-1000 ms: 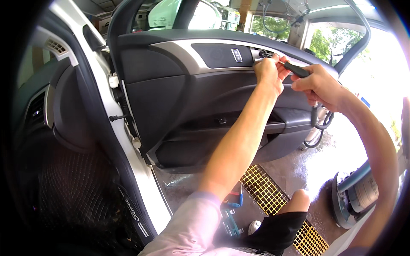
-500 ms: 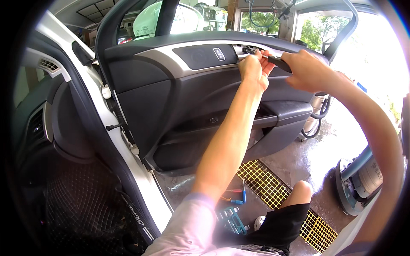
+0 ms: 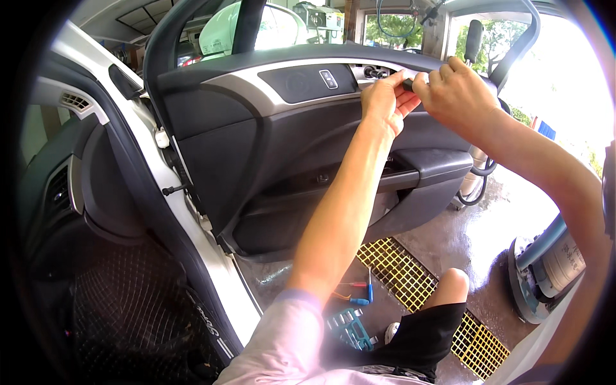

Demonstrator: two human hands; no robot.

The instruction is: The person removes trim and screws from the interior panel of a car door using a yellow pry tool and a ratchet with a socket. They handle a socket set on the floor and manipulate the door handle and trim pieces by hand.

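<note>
The dark door panel (image 3: 199, 154) stands open before me, with a pale trim strip (image 3: 273, 90) along its upper part. At a recess (image 3: 375, 72) in that strip, dark fittings show right of the button plate (image 3: 328, 79). My left hand (image 3: 384, 102) is just beside the recess with fingers curled; what they pinch is hidden. My right hand (image 3: 459, 96) is closed round the black handle (image 3: 408, 84) of a screwdriver-like tool, pointing toward the recess, its tip hidden near my left fingers.
At left are the car's white sill (image 3: 237, 301) and quilted mat (image 3: 122, 301). On the floor lie tools (image 3: 360, 300), a teal socket case (image 3: 353, 330) and yellow grating (image 3: 404, 276) by my knee (image 3: 452, 289). A wheeled machine (image 3: 545, 276) stands at right, a hose (image 3: 487, 173) beyond the door.
My right hand has risen and tipped upward, its fingers now higher over the tool's handle. My left hand stays by the recess. The view has shifted a little since one second ago.
</note>
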